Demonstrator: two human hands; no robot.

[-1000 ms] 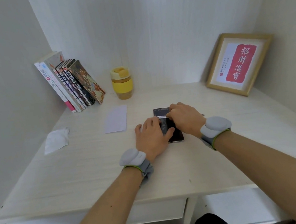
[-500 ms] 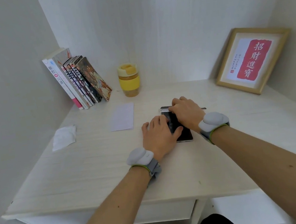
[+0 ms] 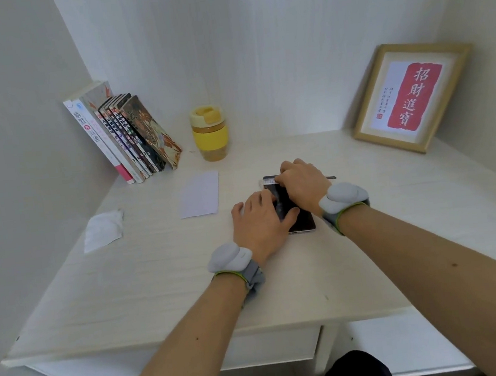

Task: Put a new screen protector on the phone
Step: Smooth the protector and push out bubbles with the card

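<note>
My left hand (image 3: 259,223) lies flat-fingered on the phone (image 3: 300,220), thumb across its near screen, pinning it to the counter (image 3: 158,274) just right of centre. My right hand (image 3: 301,180) curls round a small tab (image 3: 267,181) at the phone's 12 o'clock edge. I judge I'm peeling or seating film; next comes a slow, even pull.

books (image 3: 125,136), yellow cup (image 3: 210,137), framed print (image 3: 408,97)
</note>
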